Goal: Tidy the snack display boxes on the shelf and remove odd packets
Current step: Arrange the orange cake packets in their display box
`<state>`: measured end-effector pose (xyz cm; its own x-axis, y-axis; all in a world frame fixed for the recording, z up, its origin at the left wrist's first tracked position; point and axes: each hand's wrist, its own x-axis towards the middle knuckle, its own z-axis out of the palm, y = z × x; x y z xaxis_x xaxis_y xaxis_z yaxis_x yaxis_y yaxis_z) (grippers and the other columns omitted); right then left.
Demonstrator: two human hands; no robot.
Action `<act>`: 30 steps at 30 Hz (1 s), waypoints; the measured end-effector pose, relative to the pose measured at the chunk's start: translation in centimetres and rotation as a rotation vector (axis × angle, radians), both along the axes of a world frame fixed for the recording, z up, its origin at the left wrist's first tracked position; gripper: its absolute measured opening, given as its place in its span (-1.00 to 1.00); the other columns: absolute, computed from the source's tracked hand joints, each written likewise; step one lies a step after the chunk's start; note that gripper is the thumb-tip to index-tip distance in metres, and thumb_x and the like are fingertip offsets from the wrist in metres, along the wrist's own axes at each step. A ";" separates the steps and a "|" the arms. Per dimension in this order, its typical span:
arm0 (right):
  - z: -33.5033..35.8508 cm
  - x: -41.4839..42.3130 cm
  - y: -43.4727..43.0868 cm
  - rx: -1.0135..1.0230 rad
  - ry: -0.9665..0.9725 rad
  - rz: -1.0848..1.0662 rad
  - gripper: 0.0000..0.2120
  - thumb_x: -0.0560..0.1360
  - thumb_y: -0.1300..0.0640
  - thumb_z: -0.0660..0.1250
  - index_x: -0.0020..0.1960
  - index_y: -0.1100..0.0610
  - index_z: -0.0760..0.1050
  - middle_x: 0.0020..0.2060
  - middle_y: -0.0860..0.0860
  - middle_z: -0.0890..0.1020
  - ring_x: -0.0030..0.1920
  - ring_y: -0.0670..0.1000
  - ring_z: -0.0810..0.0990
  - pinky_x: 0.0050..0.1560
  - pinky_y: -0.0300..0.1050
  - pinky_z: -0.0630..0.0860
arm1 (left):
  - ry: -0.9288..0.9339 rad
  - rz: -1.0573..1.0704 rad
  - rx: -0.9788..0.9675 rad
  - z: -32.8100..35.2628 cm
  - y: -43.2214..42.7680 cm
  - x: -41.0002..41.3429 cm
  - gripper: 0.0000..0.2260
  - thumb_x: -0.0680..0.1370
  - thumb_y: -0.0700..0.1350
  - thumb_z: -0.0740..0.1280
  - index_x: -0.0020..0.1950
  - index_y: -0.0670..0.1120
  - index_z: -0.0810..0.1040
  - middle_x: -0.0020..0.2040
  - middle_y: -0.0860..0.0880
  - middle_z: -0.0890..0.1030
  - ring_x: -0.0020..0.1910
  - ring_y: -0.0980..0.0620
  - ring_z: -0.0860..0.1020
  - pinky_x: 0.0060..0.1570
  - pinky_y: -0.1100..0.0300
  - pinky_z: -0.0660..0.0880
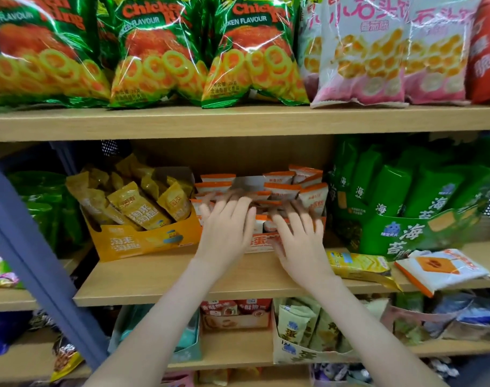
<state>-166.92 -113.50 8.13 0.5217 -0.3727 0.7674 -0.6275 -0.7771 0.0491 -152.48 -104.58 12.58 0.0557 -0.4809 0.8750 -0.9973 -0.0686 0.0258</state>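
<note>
At the middle board of a pale wooden shelf, we reach in with both bare arms to the orange-and-white cardboard display box, which sits between a yellow cardboard display box of slanting yellow sachets and a green cardboard display box of seaweed snacks. Our left hand lies flat with fingers spread over the small orange-and-white foil packets standing in rows inside; our right hand does likewise just beside it, fingers extended onto the front row. Neither appears to grasp anything, though motion blurs the fingertips and we cannot rule out a light pinch. We judge the splayed hold is meant to press and square many packets at once rather than lift any single one. On the bare board to the right lie a flat yellow packet and a white packet with an orange square, both outside any box, laid down rather than upright, and near the shelf's front edge; we take these for the odd ones, not yet cleared away. Overhead, glossy green bags of chicken-flavour rings stand upright on the top board.
</note>
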 end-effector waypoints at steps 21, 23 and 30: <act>-1.0 -0.3 -1.5 -0.088 0.013 0.089 -0.44 0.40 0.21 0.48 0.34 0.08 0.35 0.25 0.11 0.48 0.34 0.17 0.36 0.19 0.07 0.34 | 0.241 0.042 -0.003 2.8 -3.7 -1.1 -0.77 0.58 -0.11 0.16 -0.08 -0.15 0.59 -0.20 -0.11 0.61 -0.09 -0.01 0.44 0.12 0.00 0.28; -0.8 -0.3 -1.6 -0.086 0.004 0.100 -0.44 0.42 0.20 0.48 0.35 0.08 0.35 0.28 0.10 0.44 0.36 0.16 0.34 0.23 0.08 0.33 | 0.474 -0.059 -0.219 2.5 -3.3 -1.3 -0.81 0.58 -0.19 0.19 -0.08 -0.25 0.54 -0.28 -0.11 0.53 -0.22 0.03 0.35 -0.04 0.03 0.40; -0.9 -0.5 -1.7 -0.062 -0.020 0.143 -0.45 0.42 0.19 0.48 0.34 0.08 0.34 0.23 0.10 0.47 0.34 0.15 0.36 0.21 0.12 0.39 | 0.568 -0.266 -0.619 3.9 -0.9 -2.2 -0.89 0.64 -0.38 0.04 0.02 -0.29 0.34 -0.20 0.14 0.30 -0.26 0.34 0.39 -0.27 0.44 0.31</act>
